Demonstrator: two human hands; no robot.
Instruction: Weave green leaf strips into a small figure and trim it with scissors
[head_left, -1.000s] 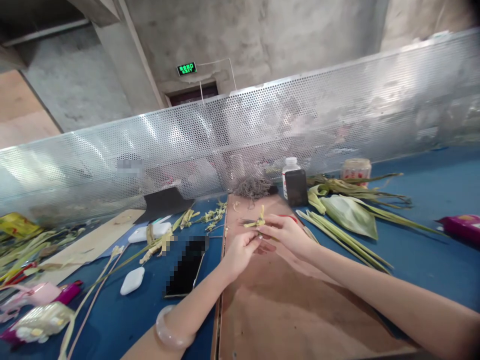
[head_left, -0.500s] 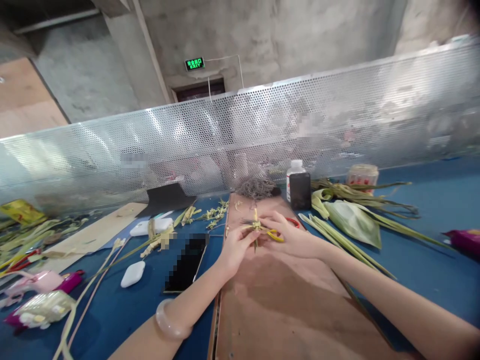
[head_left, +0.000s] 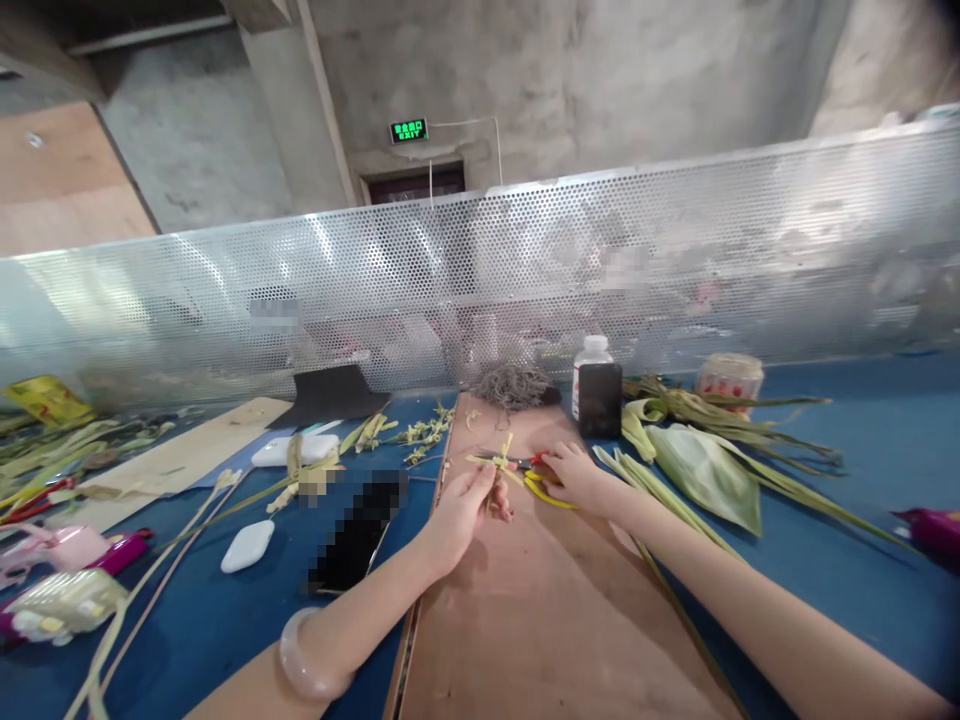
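Note:
My left hand (head_left: 466,500) pinches a small yellow-green knot of plant strips (head_left: 504,458), with short ends sticking out. Fingers of my right hand (head_left: 574,478) are closed on the handles of a pair of scissors (head_left: 541,488), one red and one yellow. The dark blades point left, at the strip piece in my left hand. Whether they touch it I cannot tell. Both hands are above the brown wooden board (head_left: 517,610).
A tangle of grey cord (head_left: 510,386) lies at the board's far end. To the right stand a dark-fronted bottle (head_left: 598,395) and a clear jar (head_left: 729,380), with long husk leaves (head_left: 705,465). A phone (head_left: 356,540) and white case (head_left: 247,546) lie left. Perforated metal panel (head_left: 525,270) behind.
My right hand has drawn away from the strip piece to the right, and now has the scissors' handles at its fingers. My left hand still holds the piece, slightly lower.

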